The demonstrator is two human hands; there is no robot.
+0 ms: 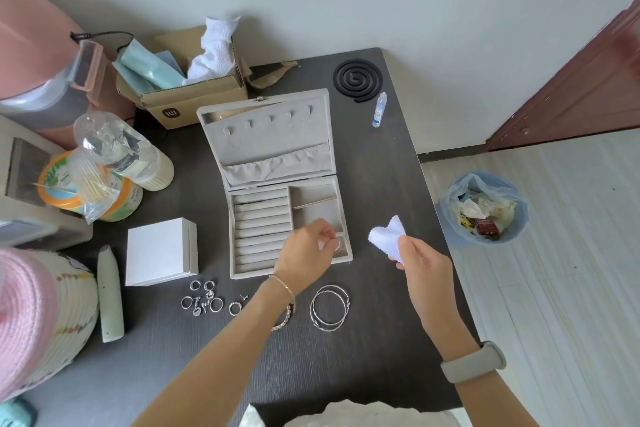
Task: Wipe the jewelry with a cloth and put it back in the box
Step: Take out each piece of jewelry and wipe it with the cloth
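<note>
A grey jewelry box lies open on the dark table, its lid tipped back. My left hand hovers over the box's front right compartment, fingertips pinching a small silver piece. My right hand grips a white cloth to the right of the box. In front of the box lie several silver rings, a beaded bracelet partly under my left forearm, and two large silver hoops.
A white box and a pale green tube sit left of the jewelry box. A cardboard box, bottles, a black coil and a small dropper bottle stand behind. A bin sits on the floor at right.
</note>
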